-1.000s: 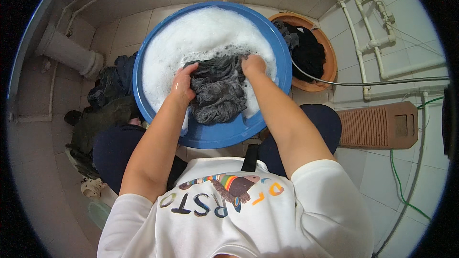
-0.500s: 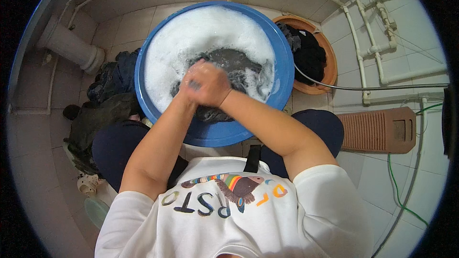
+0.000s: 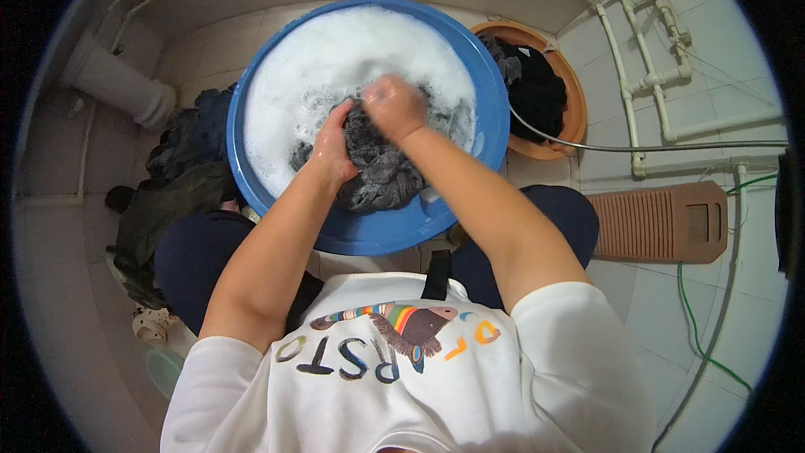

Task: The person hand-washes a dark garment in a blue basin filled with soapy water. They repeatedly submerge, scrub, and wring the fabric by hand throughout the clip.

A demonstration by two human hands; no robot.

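A wet dark grey garment (image 3: pixel 377 172) lies bunched in a large blue basin (image 3: pixel 369 239), partly under white suds (image 3: pixel 335 46). My left hand (image 3: pixel 335 147) grips the garment's left side, thumb up along the cloth. Slightly farther and to the right, my right hand (image 3: pixel 394 107) is curled into a fist against the same garment; motion blurs its fingers. Both wrists are inside the rim, and the cloth's far part sinks into the foam.
An orange-brown basin (image 3: pixel 574 113) of dark clothes stands at the far right. A brown washboard (image 3: pixel 658 222) lies right of my knee. More dark clothes (image 3: pixel 180 184) are heaped on the left. A thin hose (image 3: pixel 637 148) reaches the blue basin's right rim.
My hands were pressed together over the garment; now they are apart, the right one farther off and to the right. More of the bunched cloth shows above the suds.
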